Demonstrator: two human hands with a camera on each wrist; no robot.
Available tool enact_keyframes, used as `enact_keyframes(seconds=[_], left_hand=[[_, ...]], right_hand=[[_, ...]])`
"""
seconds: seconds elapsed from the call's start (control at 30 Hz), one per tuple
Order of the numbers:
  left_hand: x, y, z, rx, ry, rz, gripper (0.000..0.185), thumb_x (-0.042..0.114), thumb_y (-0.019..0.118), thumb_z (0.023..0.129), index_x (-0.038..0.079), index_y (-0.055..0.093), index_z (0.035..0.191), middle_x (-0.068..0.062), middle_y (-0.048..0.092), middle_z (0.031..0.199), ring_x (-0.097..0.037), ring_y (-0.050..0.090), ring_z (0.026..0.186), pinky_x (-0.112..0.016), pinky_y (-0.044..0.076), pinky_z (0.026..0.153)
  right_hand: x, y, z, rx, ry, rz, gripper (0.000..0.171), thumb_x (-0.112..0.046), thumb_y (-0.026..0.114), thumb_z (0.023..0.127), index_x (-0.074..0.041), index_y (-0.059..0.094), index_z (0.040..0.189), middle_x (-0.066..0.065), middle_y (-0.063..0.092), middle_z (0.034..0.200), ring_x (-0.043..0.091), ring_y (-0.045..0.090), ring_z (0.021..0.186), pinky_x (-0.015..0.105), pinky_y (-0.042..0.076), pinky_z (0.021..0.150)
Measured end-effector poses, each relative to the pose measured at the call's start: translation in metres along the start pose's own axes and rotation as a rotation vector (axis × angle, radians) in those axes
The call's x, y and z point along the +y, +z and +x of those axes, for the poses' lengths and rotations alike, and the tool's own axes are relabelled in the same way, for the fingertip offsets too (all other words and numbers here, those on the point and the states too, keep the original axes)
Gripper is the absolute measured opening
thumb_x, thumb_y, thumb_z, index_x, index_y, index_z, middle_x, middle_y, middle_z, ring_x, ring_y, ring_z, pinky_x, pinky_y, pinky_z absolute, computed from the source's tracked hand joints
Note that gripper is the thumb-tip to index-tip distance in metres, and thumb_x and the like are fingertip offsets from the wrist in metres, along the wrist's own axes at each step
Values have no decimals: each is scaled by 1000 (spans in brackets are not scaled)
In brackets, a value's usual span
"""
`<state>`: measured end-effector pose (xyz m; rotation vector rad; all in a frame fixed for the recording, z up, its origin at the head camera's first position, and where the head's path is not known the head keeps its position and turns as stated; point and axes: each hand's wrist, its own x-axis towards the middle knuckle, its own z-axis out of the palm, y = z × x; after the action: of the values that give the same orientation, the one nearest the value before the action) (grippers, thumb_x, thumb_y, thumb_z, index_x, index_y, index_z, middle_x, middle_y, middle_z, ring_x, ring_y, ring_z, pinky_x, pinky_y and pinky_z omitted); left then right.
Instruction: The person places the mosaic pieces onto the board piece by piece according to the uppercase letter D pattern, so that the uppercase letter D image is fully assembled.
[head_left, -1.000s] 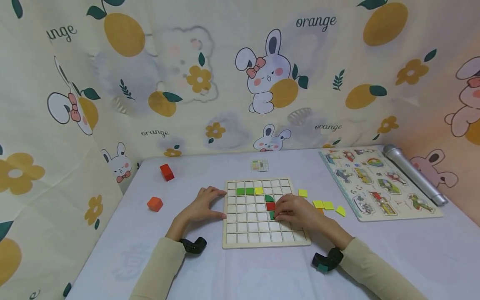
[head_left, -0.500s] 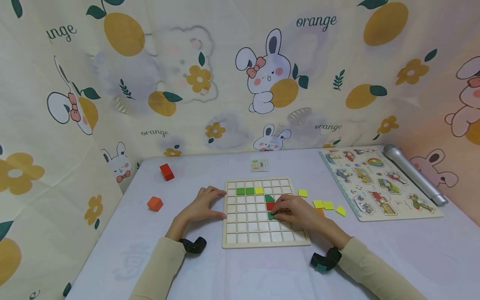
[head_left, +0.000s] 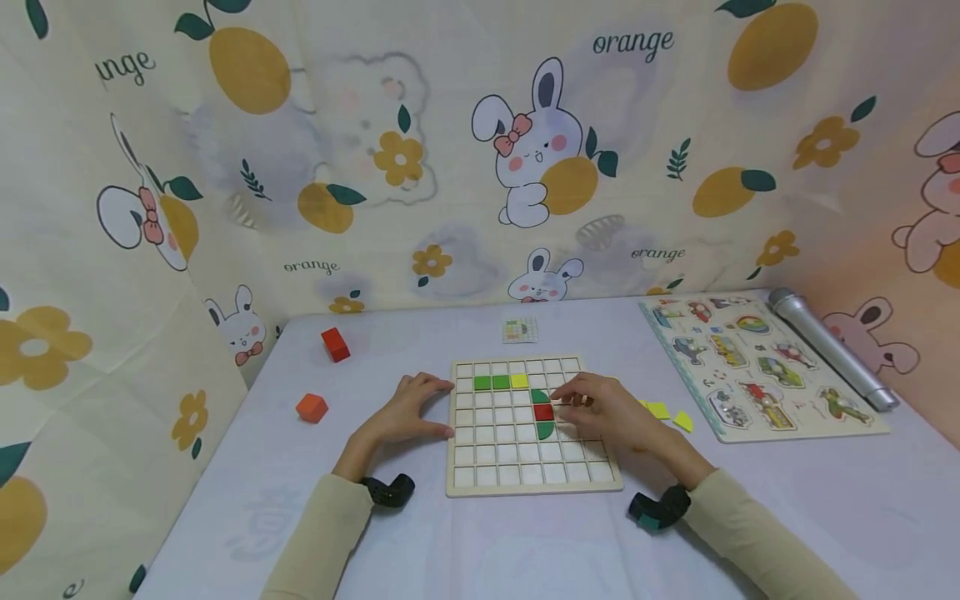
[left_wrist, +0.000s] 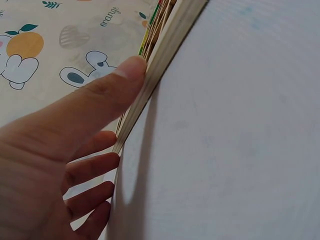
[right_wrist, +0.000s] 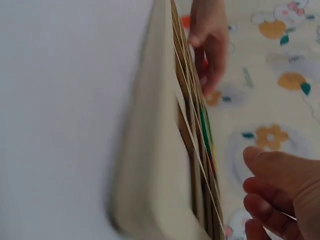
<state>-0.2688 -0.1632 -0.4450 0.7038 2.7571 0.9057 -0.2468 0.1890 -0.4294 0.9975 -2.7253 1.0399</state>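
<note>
My left hand (head_left: 401,412) steadies the wooden grid board (head_left: 497,455) at its left side, thumb and fingertips against the edge, as the left wrist view also shows. Over the board's right part is my right hand (head_left: 611,417), with no piece between its loosely bent fingers in the right wrist view. Beside those fingertips, a column in the grid holds an upper green quarter-round tile (head_left: 539,396), a red square tile (head_left: 543,412) and a lower green quarter-round tile (head_left: 545,430). Two green square tiles (head_left: 492,382) and a yellow square tile (head_left: 519,381) fill cells of an upper row.
Loose yellow tiles (head_left: 658,410) lie right of the board, partly hidden by my right hand. A small pattern card (head_left: 520,330) is behind the board. Two red-orange blocks (head_left: 312,408) sit at left. A picture puzzle board (head_left: 761,367) and a silver tube (head_left: 828,348) occupy the right.
My right hand has let go of the lower green quarter-round tile, which now lies in its cell. That hand has drawn back slightly right and up. My left hand stays put.
</note>
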Motion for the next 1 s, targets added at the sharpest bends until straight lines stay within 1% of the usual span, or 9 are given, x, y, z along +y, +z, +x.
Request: enact_keyframes(seconds=[0.13, 0.23, 0.47, 0.67, 0.8, 0.93, 1.0], left_hand=[[2, 0, -1, 0, -7, 1, 75, 42, 79, 71, 16, 49, 134, -4, 44, 131, -24, 31, 119, -48, 33, 99], [2, 0, -1, 0, -9, -4, 75, 42, 79, 70, 16, 49, 134, -4, 45, 131, -24, 32, 119, -47, 33, 99], [3, 0, 0, -2, -11, -2, 75, 42, 79, 70, 17, 49, 134, -4, 44, 132, -24, 31, 120, -47, 34, 99], [2, 0, 0, -4, -12, 3, 74, 42, 79, 71, 17, 49, 134, -4, 44, 132, -24, 31, 120, -47, 34, 99], [3, 0, -1, -9, -11, 5, 75, 41, 78, 71, 17, 48, 135, -5, 44, 132, -24, 31, 120, -47, 33, 99], [4, -1, -1, -7, -7, 0, 75, 42, 78, 71, 16, 48, 135, -5, 44, 132, -24, 32, 120, -48, 34, 98], [4, -1, -1, -7, -6, 0, 75, 41, 78, 71, 16, 48, 135, -5, 44, 132, -24, 32, 120, -48, 34, 98]], right_hand=[[8, -16, -1, 59, 28, -13, 26, -10, 72, 81, -7, 67, 107, 4, 64, 96, 12, 53, 80, 27, 48, 70], [16, -28, -5, 83, 59, -21, 25, -10, 72, 81, -6, 67, 106, 7, 64, 97, 14, 53, 80, 26, 49, 69], [39, -50, -21, 114, 58, -68, 25, -8, 71, 81, -6, 67, 106, 8, 65, 99, 10, 54, 78, 24, 48, 66], [47, -67, -39, 97, 102, -107, 21, -11, 71, 82, -8, 68, 103, 5, 67, 97, 8, 53, 75, 24, 47, 63], [47, -78, -52, 80, 168, -154, 21, -11, 72, 81, -6, 69, 102, 4, 67, 94, 9, 49, 73, 22, 43, 60], [47, -87, -64, 43, 252, -193, 24, -12, 74, 78, -6, 70, 101, 2, 66, 91, 11, 47, 71, 21, 40, 57], [49, -90, -69, 18, 265, -198, 25, -12, 75, 76, -5, 70, 100, 2, 66, 90, 10, 46, 69, 22, 39, 57]])
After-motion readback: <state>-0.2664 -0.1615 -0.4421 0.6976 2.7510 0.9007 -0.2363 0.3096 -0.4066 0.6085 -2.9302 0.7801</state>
